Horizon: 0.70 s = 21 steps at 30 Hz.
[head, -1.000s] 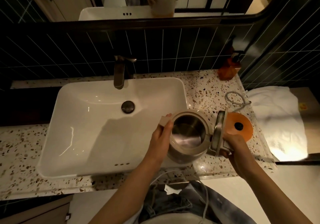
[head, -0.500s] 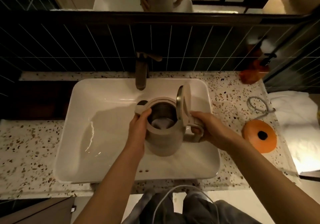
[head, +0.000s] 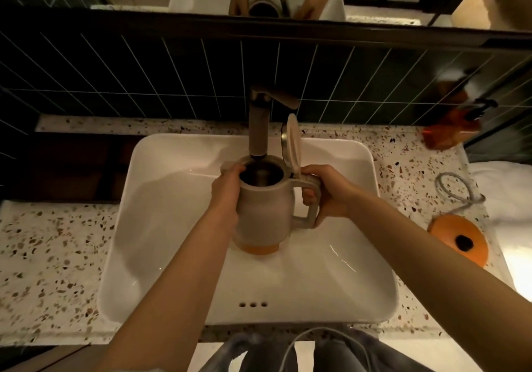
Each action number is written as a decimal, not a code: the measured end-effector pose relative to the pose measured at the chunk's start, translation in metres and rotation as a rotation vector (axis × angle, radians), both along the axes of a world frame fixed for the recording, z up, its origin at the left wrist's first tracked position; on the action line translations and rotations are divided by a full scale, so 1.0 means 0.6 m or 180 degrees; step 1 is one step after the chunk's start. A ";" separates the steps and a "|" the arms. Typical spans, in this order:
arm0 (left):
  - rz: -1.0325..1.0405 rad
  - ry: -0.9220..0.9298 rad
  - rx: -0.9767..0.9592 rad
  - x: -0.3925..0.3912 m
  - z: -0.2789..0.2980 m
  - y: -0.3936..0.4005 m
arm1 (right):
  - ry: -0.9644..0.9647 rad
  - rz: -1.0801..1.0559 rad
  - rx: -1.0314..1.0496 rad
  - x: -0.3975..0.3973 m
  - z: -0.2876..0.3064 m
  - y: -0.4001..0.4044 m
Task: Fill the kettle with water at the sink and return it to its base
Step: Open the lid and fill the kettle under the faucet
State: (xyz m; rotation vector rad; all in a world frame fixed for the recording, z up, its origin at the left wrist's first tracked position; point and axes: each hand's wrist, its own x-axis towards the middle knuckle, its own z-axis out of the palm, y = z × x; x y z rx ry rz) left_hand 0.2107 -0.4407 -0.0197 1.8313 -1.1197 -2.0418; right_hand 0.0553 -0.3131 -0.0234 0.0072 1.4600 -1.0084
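Note:
A beige kettle (head: 266, 213) with an orange bottom hangs upright over the white sink (head: 172, 227). Its lid (head: 291, 141) stands open, hinged up on the handle side. The kettle's mouth sits directly under the spout of the bronze tap (head: 259, 124); no water stream is visible. My left hand (head: 227, 190) grips the kettle's body near the rim. My right hand (head: 328, 190) is wrapped around the handle. The round orange base (head: 457, 239) lies on the counter to the right of the sink.
The base's grey cord (head: 452, 187) coils on the speckled counter (head: 51, 256). An orange soap bottle (head: 452, 132) stands at the back right, a white towel (head: 506, 193) lies at the far right. Dark tiles and a mirror rise behind the tap.
The kettle has travelled from above the counter's right side into the sink and up under the tap spout. Both hands kept their hold on it.

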 end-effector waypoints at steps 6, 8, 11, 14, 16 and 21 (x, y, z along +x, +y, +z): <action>-0.0021 0.0050 -0.0140 -0.015 0.002 -0.029 | 0.0064 -0.0181 -0.0051 -0.007 -0.005 -0.026; -0.0025 0.0104 -0.0187 -0.018 0.001 -0.036 | 0.0162 -0.0221 -0.0079 -0.006 -0.004 -0.034; 0.0062 0.0093 -0.0274 -0.018 -0.008 -0.045 | 0.0418 -0.0266 -0.0126 -0.005 -0.006 -0.044; 0.0140 0.0130 -0.0324 -0.015 -0.025 -0.047 | 0.0722 -0.0225 -0.0196 -0.002 -0.013 -0.049; 0.0158 0.0205 -0.0415 -0.011 -0.036 -0.047 | 0.0884 -0.0224 -0.0223 0.001 -0.022 -0.049; 0.0018 0.0253 -0.0767 -0.007 -0.060 -0.040 | 0.1165 -0.0180 -0.0300 0.001 -0.048 -0.043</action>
